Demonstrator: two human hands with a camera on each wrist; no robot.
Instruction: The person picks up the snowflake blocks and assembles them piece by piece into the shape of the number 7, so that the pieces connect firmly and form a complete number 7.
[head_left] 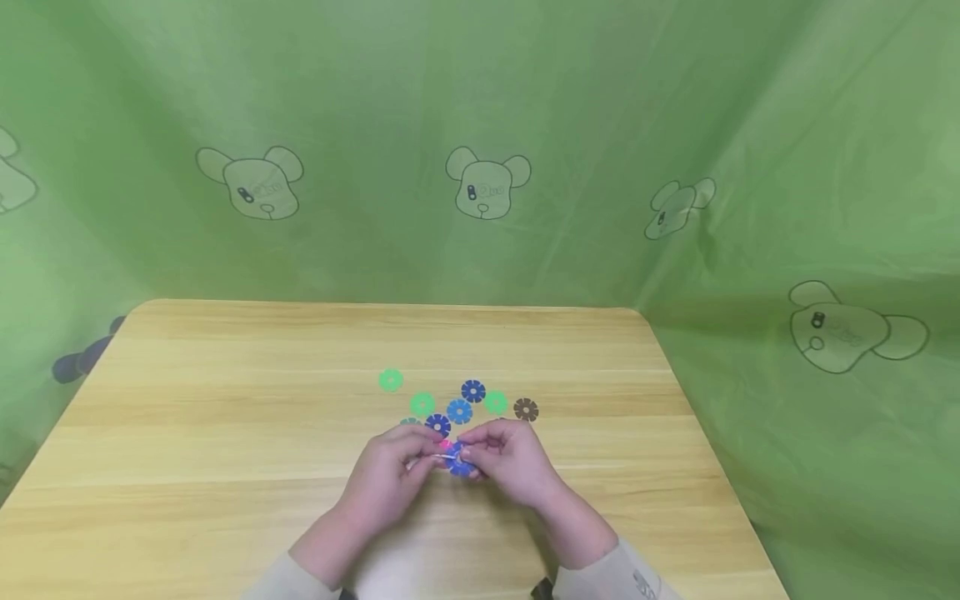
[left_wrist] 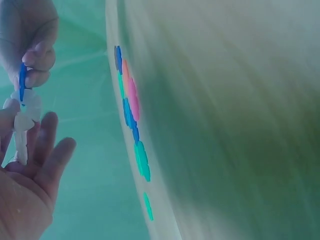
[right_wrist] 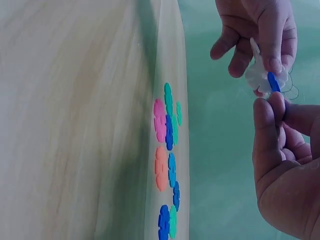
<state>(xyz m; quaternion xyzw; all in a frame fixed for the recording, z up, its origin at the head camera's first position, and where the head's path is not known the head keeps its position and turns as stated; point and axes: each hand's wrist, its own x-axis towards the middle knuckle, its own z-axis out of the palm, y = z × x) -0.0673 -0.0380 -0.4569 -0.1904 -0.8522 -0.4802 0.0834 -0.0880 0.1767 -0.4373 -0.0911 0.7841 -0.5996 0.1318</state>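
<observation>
My left hand [head_left: 384, 473] pinches white notched plastic discs [left_wrist: 33, 106], at least two, which look joined at an angle. A blue notched disc [head_left: 459, 463] is pinched between the thumb and fingers of my right hand [head_left: 519, 465]. In the right wrist view the edge of the blue disc [right_wrist: 273, 82] meets the white disc [right_wrist: 256, 78]; whether their slots interlock I cannot tell. Both hands are raised off the table, near its front. Fingers hide part of the held discs.
Loose notched discs lie on the wooden table [head_left: 225, 400] just beyond my hands: green [head_left: 391, 380], dark blue [head_left: 473, 391], lighter blue [head_left: 460, 412], brown [head_left: 527, 410], pink [right_wrist: 160, 121] and orange [right_wrist: 161, 168]. Green curtain [head_left: 360, 100] surrounds the table's back and sides.
</observation>
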